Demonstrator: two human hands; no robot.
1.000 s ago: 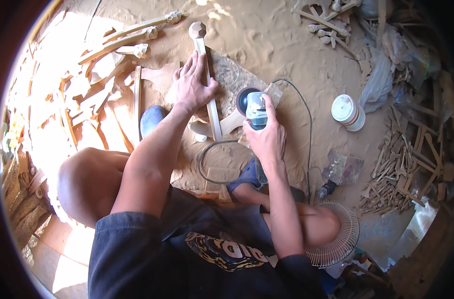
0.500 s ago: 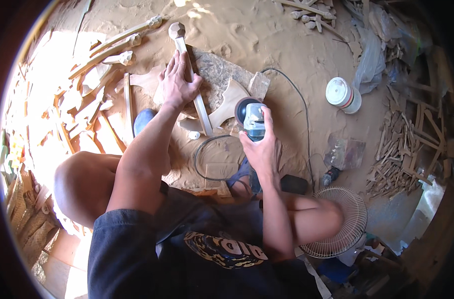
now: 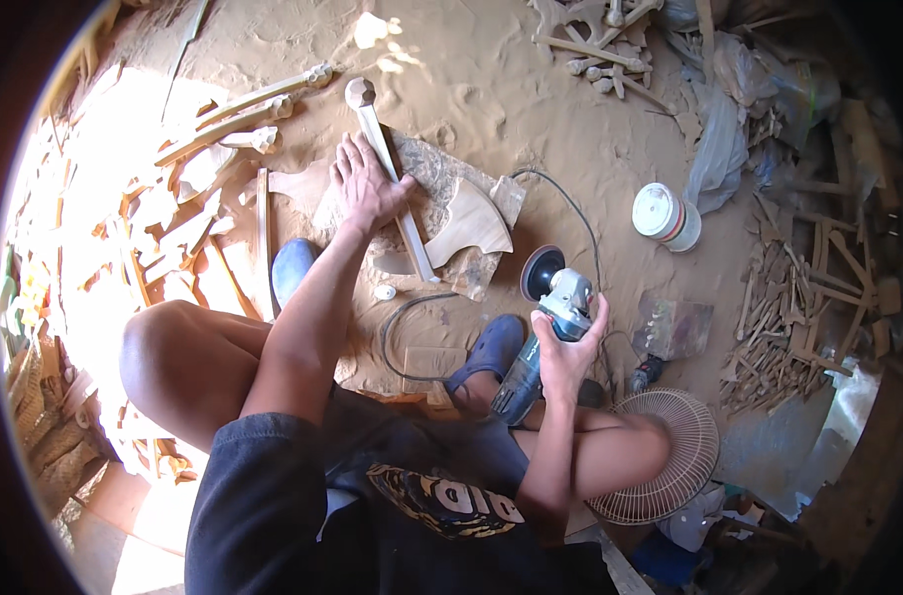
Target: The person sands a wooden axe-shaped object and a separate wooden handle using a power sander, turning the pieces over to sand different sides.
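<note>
A wooden axe shape lies on a worn board (image 3: pixel 426 154) in front of me: a long pale handle (image 3: pixel 408 228) with a faceted knob (image 3: pixel 360 93) at its far end, and a curved blade (image 3: pixel 471 226) to its right. My left hand (image 3: pixel 367 190) rests flat beside and partly over the handle, fingers stretched out, thumb across it. My right hand (image 3: pixel 568 357) grips an angle grinder (image 3: pixel 531 372) around its body. The grinder's round dark disc (image 3: pixel 542 273) points away from me, apart from the blade. Part of the handle is hidden under my left hand.
A cable (image 3: pixel 387 342) loops over the dusty ground. To the right are a white-lidded tub (image 3: pixel 660 211), a second power tool (image 3: pixel 647 373) and a fan (image 3: pixel 660 461). Wooden pieces (image 3: pixel 238 119) lie at the left; a heap of thin sticks (image 3: pixel 769 337) is at the far right.
My right hand has drawn the grinder rightward and toward me, away from the blade, which now shows fully. My left hand stays over the handle.
</note>
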